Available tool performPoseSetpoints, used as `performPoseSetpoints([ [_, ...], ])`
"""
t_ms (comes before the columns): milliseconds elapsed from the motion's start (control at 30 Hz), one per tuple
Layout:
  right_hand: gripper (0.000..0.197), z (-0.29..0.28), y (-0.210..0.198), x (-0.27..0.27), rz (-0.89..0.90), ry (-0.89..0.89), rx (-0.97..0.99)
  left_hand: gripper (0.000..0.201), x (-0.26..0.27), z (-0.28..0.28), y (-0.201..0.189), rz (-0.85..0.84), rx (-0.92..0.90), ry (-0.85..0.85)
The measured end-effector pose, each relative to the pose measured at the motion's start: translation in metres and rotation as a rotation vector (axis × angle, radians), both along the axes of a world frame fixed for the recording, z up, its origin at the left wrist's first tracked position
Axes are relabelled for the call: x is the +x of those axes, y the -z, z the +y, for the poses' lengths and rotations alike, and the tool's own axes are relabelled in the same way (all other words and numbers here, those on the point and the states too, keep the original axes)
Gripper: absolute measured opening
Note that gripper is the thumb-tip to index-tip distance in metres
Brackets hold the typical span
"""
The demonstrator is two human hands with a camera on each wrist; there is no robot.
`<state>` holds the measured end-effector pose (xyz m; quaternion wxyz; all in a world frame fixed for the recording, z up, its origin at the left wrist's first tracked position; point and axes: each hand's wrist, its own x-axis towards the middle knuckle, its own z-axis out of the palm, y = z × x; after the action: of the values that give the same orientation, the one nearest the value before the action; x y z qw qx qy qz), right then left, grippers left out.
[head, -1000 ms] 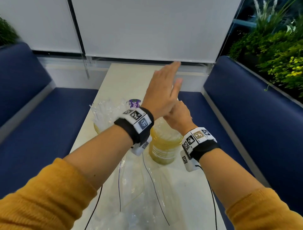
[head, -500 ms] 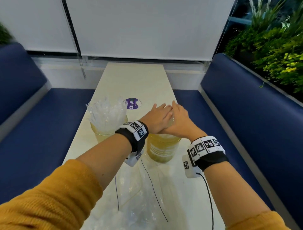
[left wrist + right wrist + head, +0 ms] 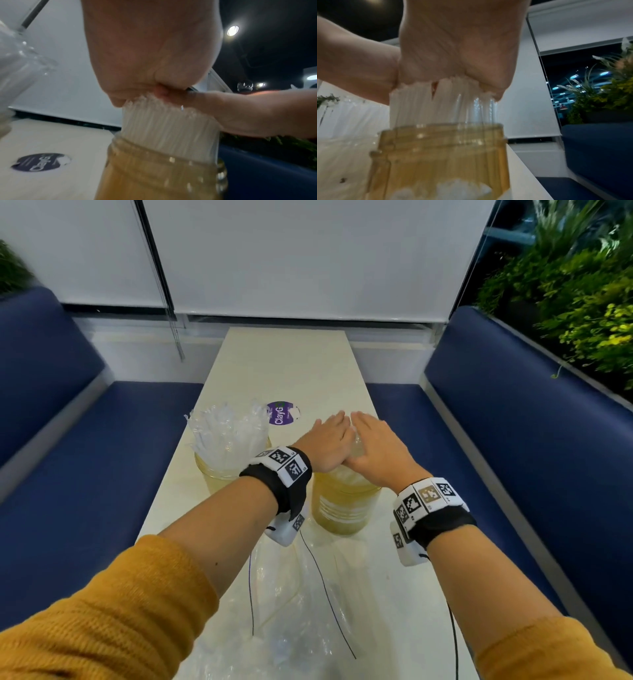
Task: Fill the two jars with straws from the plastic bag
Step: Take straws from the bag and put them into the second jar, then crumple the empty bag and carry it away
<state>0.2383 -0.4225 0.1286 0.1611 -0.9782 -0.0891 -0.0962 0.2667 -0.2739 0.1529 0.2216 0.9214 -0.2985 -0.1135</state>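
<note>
Two yellowish clear jars stand on the pale table. The left jar is packed with clear wrapped straws sticking up. The right jar also holds a bundle of straws. My left hand and right hand lie flat, palms down, side by side on the straw tops of the right jar. The plastic bag lies crumpled and flat on the near table.
A round purple sticker lies on the table behind the jars. Blue bench seats flank the table on both sides. White blinds close the far end; green plants stand at the right.
My left hand came down from raised in the air onto the right jar's straws; my right hand flattened beside it. Both palms now rest on the straw tops.
</note>
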Motion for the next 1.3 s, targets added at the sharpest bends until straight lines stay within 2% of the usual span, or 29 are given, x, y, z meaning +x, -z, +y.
performPoseSetpoints([
  [67, 0.102, -0.001, 0.006, 0.001, -0.014, -0.028, 0.001, 0.056, -0.001, 0.002, 0.005, 0.064, 0.011, 0.018],
  [133, 0.111, -0.002, 0.004, 0.002, 0.006, -0.019, -0.043, 0.059, -0.001, 0.006, 0.004, 0.085, -0.014, 0.001],
  [200, 0.119, -0.002, 0.003, 0.001, 0.009, 0.021, -0.086, 0.062, -0.005, 0.012, -0.004, 0.071, -0.094, -0.035],
  [233, 0.116, 0.000, 0.001, -0.003, -0.029, 0.044, -0.080, 0.061, -0.009, 0.017, -0.010, 0.028, -0.137, -0.041],
  [300, 0.093, 0.005, -0.005, -0.018, -0.207, 0.100, -0.041, 0.051, -0.018, 0.030, -0.031, -0.109, -0.205, -0.032],
  [367, 0.055, 0.017, -0.011, -0.043, -0.477, 0.139, 0.018, 0.036, -0.031, 0.049, -0.054, -0.269, -0.270, -0.059],
  [400, 0.036, 0.026, -0.014, -0.059, -0.564, 0.136, 0.072, 0.029, -0.040, 0.062, -0.064, -0.334, -0.306, -0.092],
  [433, 0.025, 0.034, -0.012, -0.074, -0.559, 0.135, 0.132, 0.025, -0.050, 0.076, -0.069, -0.385, -0.339, -0.133],
  [500, 0.031, 0.050, 0.005, -0.099, -0.320, 0.183, 0.178, 0.020, -0.070, 0.105, -0.066, -0.417, -0.342, -0.224],
  [600, 0.041, 0.065, 0.058, -0.120, 0.176, 0.283, 0.033, 0.018, -0.096, 0.149, -0.030, -0.292, -0.156, -0.355],
  [633, 0.050, 0.069, 0.077, -0.124, 0.309, 0.305, 0.020, 0.027, -0.104, 0.160, -0.015, -0.212, -0.064, -0.393],
  [667, 0.056, 0.072, 0.093, -0.129, 0.403, 0.315, 0.044, 0.049, -0.112, 0.168, 0.001, -0.113, 0.024, -0.405],
  [700, 0.055, 0.076, 0.107, -0.132, 0.447, 0.322, 0.093, 0.074, -0.120, 0.173, 0.014, 0.001, 0.096, -0.393],
  [733, 0.046, 0.080, 0.116, -0.135, 0.455, 0.327, 0.143, 0.091, -0.129, 0.175, 0.027, 0.113, 0.116, -0.378],
  [767, 0.036, 0.084, 0.122, -0.139, 0.439, 0.327, 0.212, 0.095, -0.138, 0.173, 0.039, 0.209, 0.116, -0.366],
  [800, 0.031, 0.088, 0.124, -0.143, 0.419, 0.329, 0.310, 0.090, -0.147, 0.170, 0.053, 0.279, 0.093, -0.364],
  [900, 0.022, 0.101, 0.117, -0.153, 0.492, 0.325, 0.881, 0.058, -0.164, 0.163, 0.086, 0.343, -0.105, -0.409],
  [933, 0.024, 0.107, 0.111, -0.156, 0.558, 0.318, 1.024, 0.054, -0.169, 0.161, 0.094, 0.348, -0.183, -0.418],
  [1000, 0.042, 0.118, 0.102, -0.162, 0.712, 0.292, 1.225, 0.052, -0.178, 0.157, 0.104, 0.400, -0.259, -0.345],
  [1067, 0.061, 0.129, 0.097, -0.163, 0.789, 0.250, 1.311, 0.065, -0.187, 0.147, 0.114, 0.482, -0.260, -0.237],
  [1133, 0.072, 0.138, 0.090, -0.164, 0.752, 0.225, 1.263, 0.085, -0.194, 0.138, 0.119, 0.551, -0.332, -0.163],
  [1167, 0.073, 0.142, 0.087, -0.164, 0.706, 0.234, 1.230, 0.086, -0.196, 0.136, 0.119, 0.561, -0.370, -0.131],
  [1233, 0.057, 0.145, 0.080, -0.162, 0.631, 0.250, 1.226, 0.080, -0.199, 0.140, 0.107, 0.560, -0.389, -0.078],
  [1300, 0.041, 0.146, 0.067, -0.162, 0.614, 0.162, 1.265, 0.068, -0.201, 0.154, 0.092, 0.516, -0.409, -0.058],
])
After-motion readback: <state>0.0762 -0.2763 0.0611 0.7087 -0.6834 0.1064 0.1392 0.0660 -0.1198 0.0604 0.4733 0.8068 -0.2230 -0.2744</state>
